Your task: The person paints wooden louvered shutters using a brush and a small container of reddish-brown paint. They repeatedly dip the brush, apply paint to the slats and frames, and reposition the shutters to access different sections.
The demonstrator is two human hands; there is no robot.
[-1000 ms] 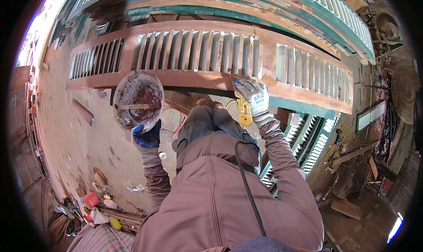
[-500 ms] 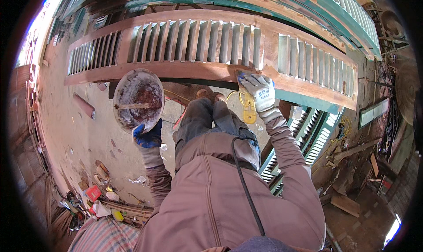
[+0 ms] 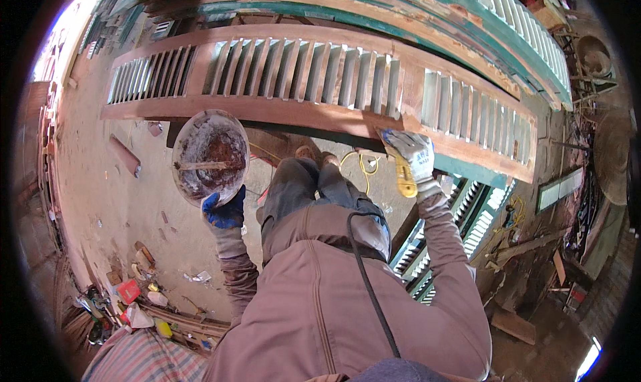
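Note:
My left hand [image 3: 224, 209], in a grey and blue work glove, grips the near rim of a round bowl [image 3: 189, 125]. Whitish and reddish-brown paste coats its inside, and a flat stick [image 3: 211, 165] lies across it. A putty knife with a yellow handle [image 3: 404, 177] is in my right hand [image 3: 415, 154], gloved in white and blue. Its blade end meets the near rail of a louvred wooden shutter [image 3: 314, 109], right of the middle. The shutter is mostly bare reddish wood, with green paint along part of its near edge.
More green shutters [image 3: 427, 11] are stacked behind. Another louvred shutter [image 3: 461, 202] stands below the right end. A yellow cord [image 3: 366, 171] lies on the floor near my feet. A brown roll [image 3: 125, 156] lies at left; bottles and scraps [image 3: 143, 302] gather lower left.
My right hand has moved right and slightly nearer along the rail, with the putty knife turned more edge-on. My left hand and the bowl have barely shifted.

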